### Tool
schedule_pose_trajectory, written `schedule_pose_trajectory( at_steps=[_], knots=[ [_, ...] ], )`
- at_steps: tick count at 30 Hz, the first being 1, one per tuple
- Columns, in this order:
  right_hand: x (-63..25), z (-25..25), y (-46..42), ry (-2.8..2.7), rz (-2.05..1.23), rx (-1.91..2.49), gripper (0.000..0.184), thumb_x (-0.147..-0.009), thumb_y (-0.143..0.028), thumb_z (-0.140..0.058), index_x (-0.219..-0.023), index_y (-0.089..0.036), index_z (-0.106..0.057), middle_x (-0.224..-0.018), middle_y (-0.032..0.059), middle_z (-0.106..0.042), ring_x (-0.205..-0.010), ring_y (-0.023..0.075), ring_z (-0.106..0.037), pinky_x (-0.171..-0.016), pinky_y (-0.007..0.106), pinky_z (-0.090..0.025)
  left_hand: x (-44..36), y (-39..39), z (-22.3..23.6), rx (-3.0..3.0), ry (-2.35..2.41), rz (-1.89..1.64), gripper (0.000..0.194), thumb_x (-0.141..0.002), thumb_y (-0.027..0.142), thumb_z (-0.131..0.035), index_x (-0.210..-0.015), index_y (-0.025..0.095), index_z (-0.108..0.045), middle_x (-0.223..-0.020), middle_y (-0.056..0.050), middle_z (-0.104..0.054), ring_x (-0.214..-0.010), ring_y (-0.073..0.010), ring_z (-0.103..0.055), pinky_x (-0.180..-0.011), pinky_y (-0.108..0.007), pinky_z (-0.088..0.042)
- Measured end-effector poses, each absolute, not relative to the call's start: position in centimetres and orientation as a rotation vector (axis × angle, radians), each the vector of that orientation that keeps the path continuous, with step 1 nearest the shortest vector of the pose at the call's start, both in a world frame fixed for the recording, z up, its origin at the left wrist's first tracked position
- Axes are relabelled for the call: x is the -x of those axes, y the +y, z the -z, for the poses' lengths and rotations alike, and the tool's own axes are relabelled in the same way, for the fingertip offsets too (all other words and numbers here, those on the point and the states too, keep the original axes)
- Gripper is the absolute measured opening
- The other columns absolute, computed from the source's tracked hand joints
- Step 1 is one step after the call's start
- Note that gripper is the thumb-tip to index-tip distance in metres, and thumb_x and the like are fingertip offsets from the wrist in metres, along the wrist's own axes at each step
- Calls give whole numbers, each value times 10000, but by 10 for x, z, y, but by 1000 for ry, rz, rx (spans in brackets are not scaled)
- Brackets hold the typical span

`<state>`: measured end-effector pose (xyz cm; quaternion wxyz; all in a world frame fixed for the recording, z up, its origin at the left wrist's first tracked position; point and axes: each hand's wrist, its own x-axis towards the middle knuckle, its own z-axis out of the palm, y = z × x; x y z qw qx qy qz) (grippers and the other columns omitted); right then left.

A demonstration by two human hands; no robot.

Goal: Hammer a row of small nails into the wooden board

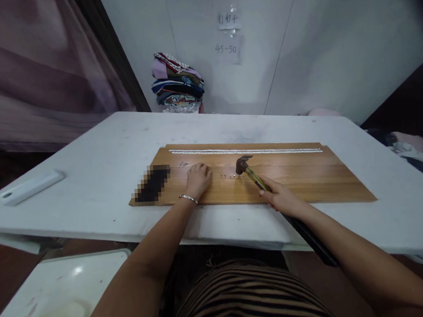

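A brown wooden board (315, 176) lies flat on the white table. My right hand (280, 197) is wrapped round the handle of a claw hammer (255, 177). The hammer's head is low over the board's middle, at the right end of a short row of small nails (225, 176); whether it touches a nail, I cannot tell. My left hand (198, 178), with a silver bracelet at the wrist, rests palm down on the board, left of that row, its fingers loosely bent and holding nothing visible. Just beyond it lie a few loose nails (183, 164).
Two thin white strips (246, 151) run along the board's far side. A pixelated dark patch (152, 184) covers its left end. On the table (91, 160) at the left lies a white handle-like object (32, 188). Folded clothes (178, 84) are stacked beyond the far edge.
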<state>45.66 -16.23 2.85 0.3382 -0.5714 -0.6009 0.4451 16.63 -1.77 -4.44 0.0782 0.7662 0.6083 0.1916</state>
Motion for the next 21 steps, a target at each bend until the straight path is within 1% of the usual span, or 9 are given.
schedule_pose_trajectory(
  at_steps=[3,7,11,15,18,21],
  knots=[
    [-456,-32,-163,-1577,-1132,1572,652,-891,-275,-666,-1541,-239,-630,-785,42,-676,-670,210,-604,-620,335,-524,-168,-19,49,-2342,1810,-559,241,-1036,257,-497,-1056,201,-730,-1294,-141,-715,-1287,-299,-600,-1139,-450,-428],
    [-453,-40,-165,-1596,-1119,1697,695,-928,-255,-621,-1617,-195,-543,-809,41,-691,-649,179,-590,-638,314,-532,-168,-18,49,-2432,1745,-517,233,-1057,277,-471,-1046,220,-697,-1288,-139,-704,-1291,-303,-584,-1132,-465,-430],
    [-450,-46,-166,-1594,-1203,1777,712,-954,-238,-581,-1656,-169,-482,-763,15,-659,-538,135,-500,-557,277,-476,-167,-18,48,-2457,1749,-496,212,-1058,281,-469,-1062,233,-675,-1295,-138,-698,-1294,-308,-580,-1123,-472,-438],
    [-449,-48,-166,-1564,-1224,1785,704,-965,-242,-552,-1662,-187,-470,-708,-16,-605,-492,124,-453,-506,257,-426,-168,-19,47,-2468,1767,-473,211,-1059,284,-468,-1080,230,-670,-1303,-135,-697,-1310,-305,-577,-1137,-464,-431],
    [-449,-48,-166,-1560,-1224,1766,698,-960,-233,-552,-1653,-213,-482,-780,3,-646,-497,114,-456,-503,250,-423,-169,-20,46,-2463,1776,-461,216,-1056,283,-466,-1076,225,-673,-1300,-138,-701,-1304,-308,-583,-1132,-469,-434],
    [-449,-48,-164,-1566,-1237,1782,687,-962,-225,-550,-1646,-205,-491,-815,20,-670,-497,111,-456,-496,247,-415,-170,-20,45,-2454,1777,-472,221,-1057,288,-466,-1070,225,-677,-1309,-141,-703,-1307,-312,-584,-1125,-476,-436]
  ],
)
